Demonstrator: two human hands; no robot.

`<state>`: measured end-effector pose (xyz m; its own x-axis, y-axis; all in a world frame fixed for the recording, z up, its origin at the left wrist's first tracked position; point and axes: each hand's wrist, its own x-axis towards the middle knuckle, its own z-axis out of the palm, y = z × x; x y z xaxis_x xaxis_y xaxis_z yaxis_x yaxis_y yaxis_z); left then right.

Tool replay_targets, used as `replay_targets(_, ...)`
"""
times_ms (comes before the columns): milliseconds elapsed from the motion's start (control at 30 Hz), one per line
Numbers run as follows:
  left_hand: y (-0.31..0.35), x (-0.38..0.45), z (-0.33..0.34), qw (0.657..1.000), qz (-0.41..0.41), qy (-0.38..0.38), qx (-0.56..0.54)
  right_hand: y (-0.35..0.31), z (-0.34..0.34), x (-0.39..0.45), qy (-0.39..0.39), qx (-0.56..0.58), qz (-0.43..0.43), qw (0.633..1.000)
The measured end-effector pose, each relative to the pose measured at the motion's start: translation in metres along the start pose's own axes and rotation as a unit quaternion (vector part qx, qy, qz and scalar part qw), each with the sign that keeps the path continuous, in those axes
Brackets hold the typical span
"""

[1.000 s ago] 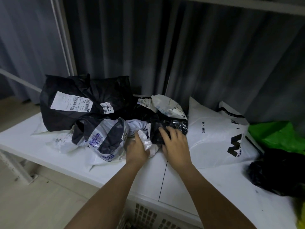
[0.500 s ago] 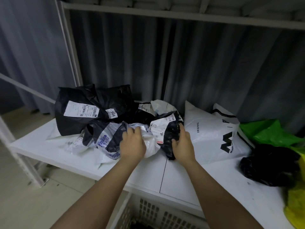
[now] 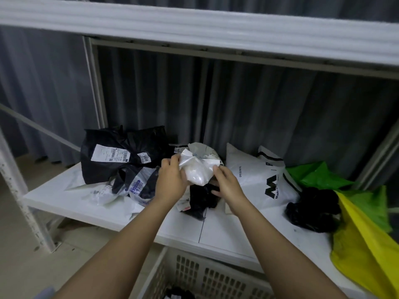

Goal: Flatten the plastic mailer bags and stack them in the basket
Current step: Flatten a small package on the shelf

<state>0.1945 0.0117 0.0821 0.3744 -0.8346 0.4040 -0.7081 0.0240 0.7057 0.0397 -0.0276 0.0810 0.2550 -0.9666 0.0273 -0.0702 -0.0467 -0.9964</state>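
We hold a crumpled white plastic mailer bag [image 3: 197, 169] above the white shelf board [image 3: 226, 231], both hands raised to it. The left hand [image 3: 172, 182] grips the bag's left edge, fingers curled over the top; the right hand [image 3: 226, 184] pinches its right corner between thumb and forefinger, the other fingers hanging loosely spread below.

Readable writing is sparse. A large black plastic mailer bag [image 3: 121, 156] at the back left carries two white labels: a barcoded shipping label [image 3: 110, 153] too small to read and a sticker marked "904" [image 3: 145, 157]. The big white branded mailer bag [image 3: 259, 180] to our right reads "ORIGINAL" along one edge, with a bold black "M" logo and small text beginning "Made"; the rest is illegible. A clear-and-black bag with blue print [image 3: 138, 186] lies just left of the left wrist, its lettering blurred.

Under the hands sits a crumpled black bag [image 3: 200, 199], and another crumpled black bag [image 3: 313, 210] lies well to the right, beside one green plastic bag [image 3: 319, 175] and one yellow plastic bag [image 3: 362, 251].

The white perforated plastic basket [image 3: 207, 275] stands below the shelf edge, dark items showing at its bottom.
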Motion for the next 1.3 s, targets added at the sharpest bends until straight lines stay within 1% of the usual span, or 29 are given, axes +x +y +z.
replay_targets(67, 0.014, -0.008, 0.001, 0.998, -0.002, -0.014, -0.053, -0.008, -0.005, -0.015, 0.007, 0.045, 0.023, 0.999)
replay_targets(133, 0.027, -0.016, 0.005, 0.992, 0.005, -0.039, -0.12, -0.013, -0.013, -0.027, 0.021, 0.095, 0.028, 0.995)
replay_targets(200, 0.039, -0.026, 0.009, 0.978, -0.005, -0.082, -0.192, -0.013, -0.023, -0.036, 0.051, 0.14, 0.028, 0.988)
replay_targets(267, 0.047, -0.033, 0.017, 0.966, -0.018, -0.126, -0.226, -0.011, -0.037, -0.044, 0.084, 0.167, 0.03, 0.982)
replay_targets(367, 0.056, -0.042, 0.033, 0.961, -0.023, -0.17, -0.219, -0.008, -0.053, -0.053, 0.101, 0.192, 0.028, 0.976)
replay_targets(467, 0.066, -0.051, 0.048, 0.956, -0.018, -0.18, -0.232, 0.001, -0.063, -0.059, 0.1, 0.215, 0.018, 0.971)
replay_targets(533, 0.071, -0.055, 0.058, 0.95, -0.027, -0.189, -0.245, 0.012, -0.067, -0.06, 0.114, 0.197, 0.009, 0.974)
replay_targets(600, 0.07, -0.056, 0.07, 0.949, -0.031, -0.205, -0.236, 0.021, -0.072, -0.059, 0.131, 0.169, 0.011, 0.977)
replay_targets(700, 0.065, -0.059, 0.082, 0.944, -0.025, -0.233, -0.232, 0.031, -0.083, -0.057, 0.121, 0.175, 0.026, 0.977)
replay_targets(833, 0.043, -0.051, 0.093, 0.953, -0.036, -0.224, -0.202, 0.049, -0.104, -0.051, 0.095, 0.152, 0.067, 0.982)
replay_targets(933, 0.025, -0.047, 0.104, 0.957, -0.035, -0.237, -0.162, 0.068, -0.114, -0.049, 0.085, 0.14, 0.103, 0.981)
replay_targets(1000, 0.018, -0.048, 0.114, 0.945, -0.07, -0.265, -0.181, 0.082, -0.116, -0.047, 0.084, 0.136, 0.12, 0.98)
replay_targets(1033, 0.016, -0.049, 0.116, 0.931, -0.096, -0.289, -0.2, 0.088, -0.117, -0.048, 0.085, 0.138, 0.125, 0.979)
replay_targets(1133, 0.011, -0.054, 0.122, 0.878, -0.151, -0.39, -0.234, 0.103, -0.119, -0.046, 0.087, 0.142, 0.145, 0.975)
replay_targets(1200, 0.008, -0.055, 0.129, 0.846, -0.181, -0.431, -0.258, 0.113, -0.12, -0.044, 0.087, 0.128, 0.157, 0.975)
replay_targets(1233, 0.005, -0.056, 0.134, 0.839, -0.194, -0.435, -0.261, 0.119, -0.12, -0.043, 0.085, 0.122, 0.162, 0.976)
replay_targets(1300, -0.001, -0.056, 0.144, 0.847, -0.21, -0.423, -0.243, 0.125, -0.119, -0.044, 0.076, 0.12, 0.165, 0.976)
